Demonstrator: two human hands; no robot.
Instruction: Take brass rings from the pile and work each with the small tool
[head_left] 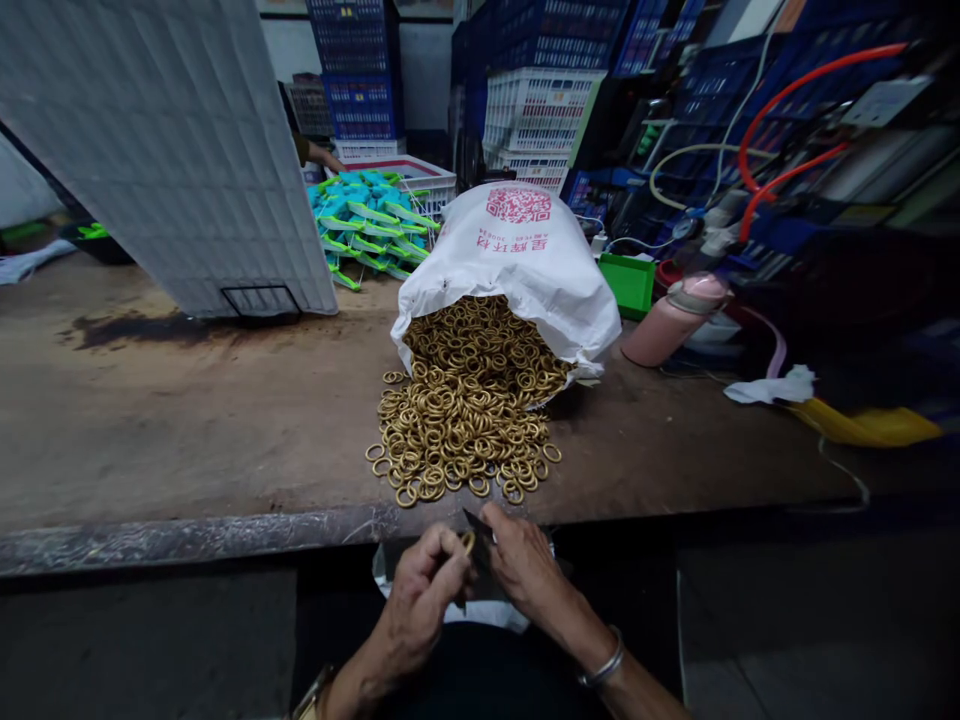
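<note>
Pinched between thumb and fingers of my left hand (429, 585) is a small gold ring (469, 542). My right hand (525, 560) is closed around a dark knife (478, 522), its blade pointing up and left, close to the ring; whether it touches the ring I cannot tell. Both hands are over my lap, just in front of the table edge. Past them lies a heap of gold rings (465, 430) that spills from the mouth of a white woven sack (525, 260) lying on its side. Below the hands, a white sheet or bag (487, 612) is partly hidden.
A grey-white corrugated panel (172, 150) stands at left on the wooden table (225, 430). Behind are turquoise-and-green parts (375, 220), a person's hand (324, 157) and stacked crates (544, 110). To the right are a green tray (628, 283), a pink bottle (675, 320) and yellow material (862, 422).
</note>
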